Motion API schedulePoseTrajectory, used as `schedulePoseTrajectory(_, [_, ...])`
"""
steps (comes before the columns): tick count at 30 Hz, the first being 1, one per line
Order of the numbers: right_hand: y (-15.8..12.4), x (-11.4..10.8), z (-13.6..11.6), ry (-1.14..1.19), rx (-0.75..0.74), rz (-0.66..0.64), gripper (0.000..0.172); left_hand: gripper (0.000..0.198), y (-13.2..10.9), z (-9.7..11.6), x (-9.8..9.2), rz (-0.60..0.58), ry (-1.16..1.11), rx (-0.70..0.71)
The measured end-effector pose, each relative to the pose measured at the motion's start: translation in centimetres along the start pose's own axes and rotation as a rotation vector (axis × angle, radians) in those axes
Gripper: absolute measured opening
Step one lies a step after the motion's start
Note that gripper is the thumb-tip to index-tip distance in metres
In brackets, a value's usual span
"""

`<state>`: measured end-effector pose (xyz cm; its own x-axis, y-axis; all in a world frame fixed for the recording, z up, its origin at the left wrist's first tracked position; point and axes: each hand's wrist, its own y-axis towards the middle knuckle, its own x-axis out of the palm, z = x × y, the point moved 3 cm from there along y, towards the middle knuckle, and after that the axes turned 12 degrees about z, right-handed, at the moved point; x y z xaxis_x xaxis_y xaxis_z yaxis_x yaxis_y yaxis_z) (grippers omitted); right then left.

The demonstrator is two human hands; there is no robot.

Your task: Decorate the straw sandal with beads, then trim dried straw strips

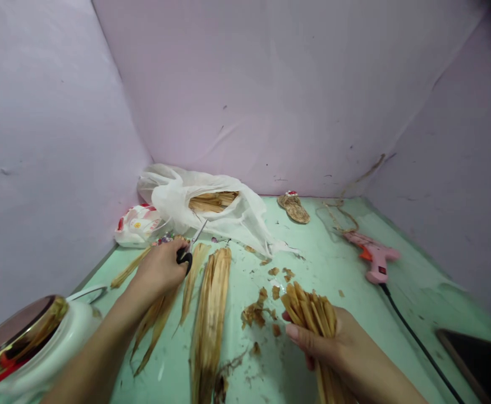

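Note:
My right hand [333, 348] is closed around a bundle of dried corn husks [308, 311], whose cut, fanned ends point up and away from me. At the left, my left hand [167, 264] grips a pair of scissors [184, 259] by the black handles, with the blades pointing away to the right; its fingertips are mostly hidden. Loose strips of husk [161, 320] lie under and beside that wrist. Between my hands a long flat corn husk [211, 325] rests on the table [266, 342], near small brown scraps [254, 310].
A white plastic bag [245, 210] holding more husks lies at the back, beside a red-and-white packet [138, 224]. A woven piece [294, 207] sits near the back wall. A pink glue gun [374, 255] with cord, a dark phone-like slab [476, 362] and a white lidded pot [72, 331] flank the space.

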<state>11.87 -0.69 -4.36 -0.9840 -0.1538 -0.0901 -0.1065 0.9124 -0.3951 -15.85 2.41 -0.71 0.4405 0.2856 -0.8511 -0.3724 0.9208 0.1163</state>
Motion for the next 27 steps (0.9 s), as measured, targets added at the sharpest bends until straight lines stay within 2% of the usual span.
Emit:
schedulePoseTrajectory(5, [0.3, -0.2, 0.5, 0.075, 0.018, -0.001, 0.028, 0.021, -0.1, -0.7, 1.9, 0.035, 0.277, -0.008])
schedulePoseTrajectory(9, [0.3, -0.5, 0.4, 0.051, -0.017, 0.030, 0.029, 0.020, -0.3, -1.0, 3.5, 0.020, 0.333, -0.023])
schedulePoseTrajectory(11, [0.3, -0.4, 0.3, 0.070, -0.017, 0.014, 0.030, 0.021, -0.2, -0.9, 3.3, 0.033, 0.316, -0.031])
schedulePoseTrajectory(14, [0.2, -0.3, 0.2, 0.112, 0.005, 0.012, 0.029, 0.025, -0.2, -0.3, 1.7, 0.101, 0.258, -0.026])
schedulePoseTrajectory(16, [0.3, -0.2, 0.2, 0.154, 0.029, 0.028, 0.028, 0.029, -0.5, 0.6, 0.4, 0.138, 0.116, -0.032])
schedulePoseTrajectory(19, [0.5, -0.1, 0.3, 0.278, 0.059, 0.088, 0.026, 0.039, -1.8, 2.2, 0.0, 0.044, -0.419, -0.183])
schedulePoseTrajectory(21, [0.6, 0.1, 0.4, 0.394, 0.083, 0.118, 0.027, 0.049, -3.4, 3.4, 1.1, -0.104, -0.772, -0.325])
schedulePoseTrajectory(22, [0.7, 0.2, 0.5, 0.449, 0.096, 0.121, 0.029, 0.051, -4.3, 4.1, 2.0, -0.179, -0.876, -0.374])
schedulePoseTrajectory(24, [0.7, 0.6, 0.6, 0.541, 0.122, 0.110, 0.033, 0.051, -6.2, 5.3, 3.9, -0.289, -1.010, -0.446])
schedulePoseTrajectory(27, [0.6, 1.1, 0.6, 0.657, 0.136, 0.077, 0.036, 0.048, -8.8, 6.6, 6.4, -0.375, -1.054, -0.465])
